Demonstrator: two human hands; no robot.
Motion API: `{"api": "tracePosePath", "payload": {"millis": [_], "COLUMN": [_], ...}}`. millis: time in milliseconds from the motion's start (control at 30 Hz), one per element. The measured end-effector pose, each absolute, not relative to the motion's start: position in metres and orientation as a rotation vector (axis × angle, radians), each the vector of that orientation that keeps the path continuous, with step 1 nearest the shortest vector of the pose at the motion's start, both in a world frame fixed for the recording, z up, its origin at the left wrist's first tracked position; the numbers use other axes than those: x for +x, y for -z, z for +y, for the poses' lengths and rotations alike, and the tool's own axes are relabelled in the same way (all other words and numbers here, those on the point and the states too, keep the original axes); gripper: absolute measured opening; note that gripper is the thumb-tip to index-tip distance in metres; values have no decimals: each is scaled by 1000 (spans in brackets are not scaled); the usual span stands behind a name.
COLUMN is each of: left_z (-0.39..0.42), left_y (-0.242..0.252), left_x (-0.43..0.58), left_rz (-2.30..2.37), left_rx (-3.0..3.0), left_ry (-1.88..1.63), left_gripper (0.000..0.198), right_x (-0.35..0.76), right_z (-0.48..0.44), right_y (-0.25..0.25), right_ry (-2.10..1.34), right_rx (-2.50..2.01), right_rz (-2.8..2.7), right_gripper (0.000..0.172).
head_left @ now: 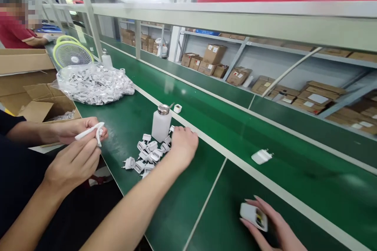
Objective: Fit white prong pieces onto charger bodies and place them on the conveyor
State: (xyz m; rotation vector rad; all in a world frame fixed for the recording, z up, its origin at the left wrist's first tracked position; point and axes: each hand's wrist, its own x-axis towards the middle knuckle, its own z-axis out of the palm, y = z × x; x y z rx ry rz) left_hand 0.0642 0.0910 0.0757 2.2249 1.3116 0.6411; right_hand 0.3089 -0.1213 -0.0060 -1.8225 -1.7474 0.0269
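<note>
My left hand (185,147) reaches across to the white pump bottle (161,124) and the pile of white plug pieces (151,152) on the green bench. Its fingers are curled down and the fingertips are hidden, so whatever they hold cannot be made out. A small white piece (172,128) shows right beside the fingers. At the lower right, my right hand (278,223) grips a white charger housing (253,216) between thumb and fingers. The housing's open end faces me, with something yellow inside.
On the green belt lie a white two-pin charger (261,157) and a small white housing (177,108). A co-worker's hands (73,160) hold a white cloth (91,131) at the left. Beyond stand a bag of white parts (96,84), a fan (73,53) and cardboard boxes (26,60).
</note>
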Motion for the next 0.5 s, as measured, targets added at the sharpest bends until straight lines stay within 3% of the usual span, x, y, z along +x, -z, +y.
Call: {"api": "tracePosePath", "payload": {"millis": [100,300,400,500], "left_z": [79,57,40,13], "left_y": [-67,-57,-60,-61], "left_x": [52,56,71,102], "left_rz": [1342,1228,1142,936], "left_rx": [2184,2128,2136,1996], "left_ry": [-566,-521,-517,-529], "left_gripper": [37,35,27,35], "right_x": [282,290,303,311], "right_z": [-136,-140,-136,-132], "right_y": [1,1,5,5], "right_ry": [-117,-425,-312,-204], "right_rx": [-1648,-1592,-1542,-1459], "right_rz": [-1931,-1853,-1647,-1528], "right_gripper": [44,61,50,46]}}
